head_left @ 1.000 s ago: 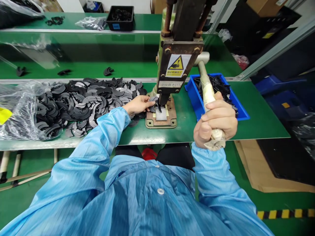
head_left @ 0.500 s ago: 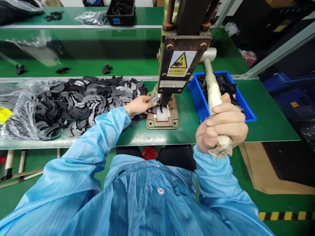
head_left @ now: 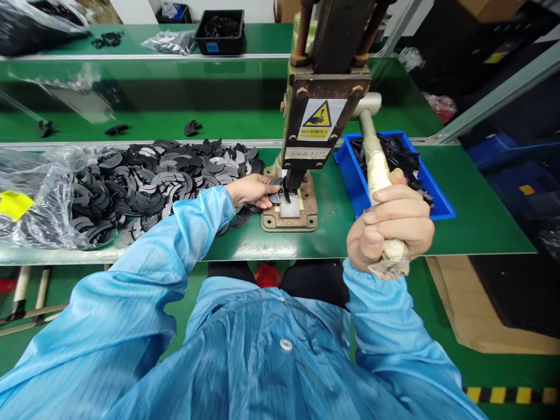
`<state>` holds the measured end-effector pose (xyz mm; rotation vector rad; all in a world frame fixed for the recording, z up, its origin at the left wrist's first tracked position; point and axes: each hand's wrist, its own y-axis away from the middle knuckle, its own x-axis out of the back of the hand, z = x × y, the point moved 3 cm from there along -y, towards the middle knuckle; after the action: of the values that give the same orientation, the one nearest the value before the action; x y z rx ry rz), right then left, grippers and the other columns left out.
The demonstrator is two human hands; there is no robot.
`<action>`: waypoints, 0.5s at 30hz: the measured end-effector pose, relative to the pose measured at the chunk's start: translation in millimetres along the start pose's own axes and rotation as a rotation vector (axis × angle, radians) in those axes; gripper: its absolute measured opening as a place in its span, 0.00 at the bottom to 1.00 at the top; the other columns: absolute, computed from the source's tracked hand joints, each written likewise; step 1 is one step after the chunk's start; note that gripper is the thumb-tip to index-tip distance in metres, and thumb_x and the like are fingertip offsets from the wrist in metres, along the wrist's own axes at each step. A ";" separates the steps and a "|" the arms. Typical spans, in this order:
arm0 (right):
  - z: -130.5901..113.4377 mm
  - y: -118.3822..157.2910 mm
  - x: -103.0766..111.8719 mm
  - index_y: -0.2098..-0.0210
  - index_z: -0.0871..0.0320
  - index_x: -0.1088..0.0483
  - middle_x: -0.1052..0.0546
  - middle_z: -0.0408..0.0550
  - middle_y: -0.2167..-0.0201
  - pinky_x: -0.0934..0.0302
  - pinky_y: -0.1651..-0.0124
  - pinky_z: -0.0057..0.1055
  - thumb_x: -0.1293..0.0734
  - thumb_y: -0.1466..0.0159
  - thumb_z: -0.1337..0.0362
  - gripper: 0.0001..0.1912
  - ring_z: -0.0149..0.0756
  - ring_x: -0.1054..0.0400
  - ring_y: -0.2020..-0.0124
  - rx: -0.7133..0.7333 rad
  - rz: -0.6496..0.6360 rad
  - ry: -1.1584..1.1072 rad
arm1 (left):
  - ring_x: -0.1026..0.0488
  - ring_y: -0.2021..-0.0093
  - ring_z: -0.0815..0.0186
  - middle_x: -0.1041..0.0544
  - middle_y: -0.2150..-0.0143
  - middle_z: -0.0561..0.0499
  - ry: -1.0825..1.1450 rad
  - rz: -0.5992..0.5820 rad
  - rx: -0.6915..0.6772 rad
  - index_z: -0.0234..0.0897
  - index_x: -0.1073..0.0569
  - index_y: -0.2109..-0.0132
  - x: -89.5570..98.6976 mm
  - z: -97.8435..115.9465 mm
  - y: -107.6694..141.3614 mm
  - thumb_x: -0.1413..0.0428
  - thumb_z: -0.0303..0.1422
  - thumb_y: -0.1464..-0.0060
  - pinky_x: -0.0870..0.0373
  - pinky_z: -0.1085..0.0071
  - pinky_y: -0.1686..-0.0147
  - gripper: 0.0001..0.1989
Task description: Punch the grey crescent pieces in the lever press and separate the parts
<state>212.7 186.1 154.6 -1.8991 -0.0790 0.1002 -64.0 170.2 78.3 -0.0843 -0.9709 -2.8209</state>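
Observation:
My left hand (head_left: pixel 252 191) pinches a curved dark plastic piece (head_left: pixel 275 191) at the base of a hand press (head_left: pixel 306 116). The piece lies beside the press ram (head_left: pixel 296 178), over the metal plate (head_left: pixel 289 205); whether the ram touches it I cannot tell. My right hand (head_left: pixel 391 224) is wrapped round the press lever (head_left: pixel 375 151), a handle covered in pale tape that slopes up to the machine's right side. To the left of the press spreads a heap of curved black and grey plastic pieces (head_left: pixel 153 181), reaching up to my left wrist.
Right of the press stands a blue bin (head_left: pixel 356 181) with thin black parts in it. A clear plastic bag (head_left: pixel 48 204) lies at the left end of the heap. Several loose black pieces (head_left: pixel 192 128) lie behind it. A black bin (head_left: pixel 220 44) sits on the back shelf.
The curved piece at the press has shifted slightly towards the ram in my left hand. My right hand remains on the lever, which has barely moved. The whole view has tilted a little.

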 end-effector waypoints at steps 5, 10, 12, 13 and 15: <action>-2.5 -7.4 -4.2 0.70 0.53 0.36 0.33 0.36 0.72 0.28 0.31 0.57 0.29 0.30 0.51 0.19 0.30 0.25 0.56 0.029 0.015 -0.019 | 0.20 0.78 0.67 0.22 0.77 0.49 0.098 0.035 0.003 0.35 0.26 0.62 -3.5 -7.6 1.9 0.33 0.35 0.34 0.23 0.79 0.74 0.12; -11.3 -73.6 -12.4 0.52 0.51 0.28 0.26 0.40 0.57 0.27 0.33 0.43 0.29 0.31 0.46 0.17 0.30 0.22 0.49 0.043 0.017 -0.065 | 0.18 0.76 0.67 0.22 0.74 0.52 0.140 0.044 -0.058 0.35 0.25 0.58 -9.6 -10.8 4.5 0.33 0.35 0.34 0.21 0.78 0.73 0.10; -9.1 -103.9 -15.6 0.42 0.48 0.29 0.26 0.43 0.44 0.33 0.27 0.40 0.30 0.30 0.48 0.21 0.34 0.25 0.36 -0.019 -0.022 -0.101 | 0.19 0.76 0.68 0.20 0.71 0.51 0.158 0.038 -0.115 0.35 0.25 0.58 -12.3 -10.7 12.7 0.35 0.35 0.32 0.21 0.77 0.73 0.09; -6.0 -113.4 -16.4 0.38 0.46 0.30 0.27 0.43 0.39 0.36 0.25 0.39 0.31 0.29 0.50 0.22 0.35 0.29 0.29 -0.043 -0.038 -0.122 | 0.19 0.76 0.69 0.19 0.70 0.51 0.163 0.035 -0.150 0.35 0.25 0.58 -12.9 -10.8 19.5 0.36 0.35 0.31 0.21 0.77 0.74 0.09; 4.0 -114.5 -15.6 0.35 0.46 0.33 0.27 0.44 0.37 0.37 0.25 0.39 0.30 0.29 0.55 0.24 0.36 0.33 0.26 -0.061 -0.030 -0.131 | 0.20 0.76 0.69 0.19 0.69 0.51 0.168 0.039 -0.219 0.36 0.26 0.58 -11.4 -11.8 38.8 0.35 0.36 0.32 0.21 0.77 0.75 0.10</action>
<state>196.1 225.4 262.0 -1.9502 -0.2013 0.2041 -46.4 134.3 91.4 0.1049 -0.6167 -2.8328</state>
